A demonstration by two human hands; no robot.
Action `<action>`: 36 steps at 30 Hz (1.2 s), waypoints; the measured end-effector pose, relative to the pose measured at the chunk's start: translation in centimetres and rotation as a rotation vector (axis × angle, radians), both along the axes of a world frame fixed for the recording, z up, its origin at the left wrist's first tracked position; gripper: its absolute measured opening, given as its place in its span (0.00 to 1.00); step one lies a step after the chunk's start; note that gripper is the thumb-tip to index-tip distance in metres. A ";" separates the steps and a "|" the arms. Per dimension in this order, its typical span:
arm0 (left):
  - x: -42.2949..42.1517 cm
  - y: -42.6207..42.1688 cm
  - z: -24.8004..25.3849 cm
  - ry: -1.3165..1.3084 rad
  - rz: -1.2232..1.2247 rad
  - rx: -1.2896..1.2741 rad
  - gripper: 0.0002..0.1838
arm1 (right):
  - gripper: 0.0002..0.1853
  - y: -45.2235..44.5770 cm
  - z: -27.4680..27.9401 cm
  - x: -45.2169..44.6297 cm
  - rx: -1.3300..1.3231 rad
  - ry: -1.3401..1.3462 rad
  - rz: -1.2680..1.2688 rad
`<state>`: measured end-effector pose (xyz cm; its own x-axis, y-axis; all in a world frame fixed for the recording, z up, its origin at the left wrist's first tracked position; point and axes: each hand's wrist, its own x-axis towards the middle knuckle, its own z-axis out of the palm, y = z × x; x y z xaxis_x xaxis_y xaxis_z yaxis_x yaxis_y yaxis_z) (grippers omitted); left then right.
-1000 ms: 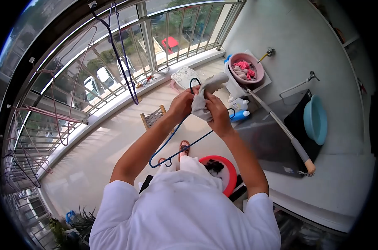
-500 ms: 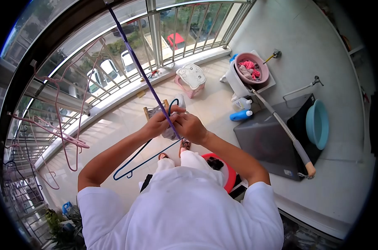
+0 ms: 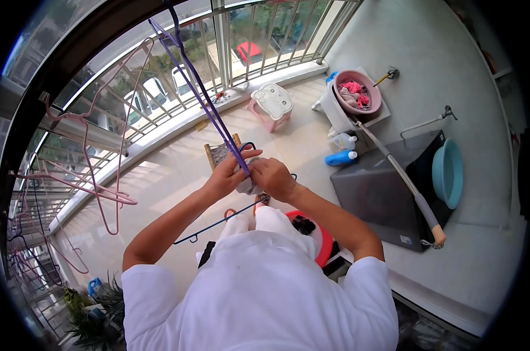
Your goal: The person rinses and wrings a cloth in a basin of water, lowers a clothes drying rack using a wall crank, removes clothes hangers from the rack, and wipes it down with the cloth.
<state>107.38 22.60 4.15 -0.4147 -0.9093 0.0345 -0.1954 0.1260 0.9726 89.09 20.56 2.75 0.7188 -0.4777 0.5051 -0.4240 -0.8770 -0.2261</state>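
Fitting a grey cloth [image 3: 249, 186] about a blue hanger [image 3: 218, 222] seems the step in hand, just beyond the person's knees; the right hand [image 3: 274, 178] curls closed on the cloth, while the left hand [image 3: 223, 175] has fingers partly extended, its grip hidden. The next move calls for clearing the purple hanger [image 3: 234, 149] hanging across both hands. Far right stands a pink basin [image 3: 372, 98] of clothes; near right, a red basin [image 3: 325, 245]

Railing [image 3: 223, 47], pink hangers [image 3: 72, 116] and laundry basin [image 3: 338, 96] (also pink) suggest a home balcony [image 3: 165, 175].
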 end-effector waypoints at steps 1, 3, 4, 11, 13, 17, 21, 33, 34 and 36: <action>0.1 0.4 0.7 -0.193 0.131 -0.200 0.16 | 0.06 0.0 0.6 0.0 -0.015 -0.006 -0.017; 0.9 0.8 0.4 -0.161 0.141 0.087 0.15 | 0.07 -0.2 1.1 -0.4 -0.008 0.050 0.006; 1.4 0.9 0.1 -0.144 0.145 0.229 0.15 | 0.07 -0.3 1.1 -0.5 -0.006 0.079 0.017; 3.4 2.2 -1.0 0.319 0.269 0.381 0.15 | 0.06 -0.5 1.3 -3.4 -0.014 0.112 0.067; 5.2 3.1 -1.2 0.403 0.336 0.460 0.16 | 0.06 -1.5 0.9 -6.9 -0.001 0.215 0.086; 8.7 4.4 -3.1 0.379 0.361 0.372 0.19 | 0.11 -2.7 -1.5 -14.6 0.229 0.242 -0.107; 9.7 4.7 -1.5 0.342 0.278 0.391 0.23 | 0.13 -1.7 -3.1 -17.5 0.593 -0.017 -0.377; 0.9 0.8 -2.7 0.698 0.465 0.540 0.17 | 0.19 -2.1 -4.9 -5.2 1.564 -1.065 -0.516; 0.4 0.9 -2.7 0.705 0.477 0.534 0.17 | 0.19 -2.7 -3.7 -4.3 1.532 -1.230 -0.409; -0.3 1.2 -2.6 0.717 0.494 0.517 0.17 | 0.20 -3.9 -2.9 -4.2 1.493 -1.444 -0.271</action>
<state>107.12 23.76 1.54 -0.0238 -0.9473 -0.3194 0.5399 -0.2811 0.7934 84.87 16.65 -0.20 0.1153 -0.9562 -0.2690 0.6033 0.2826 -0.7457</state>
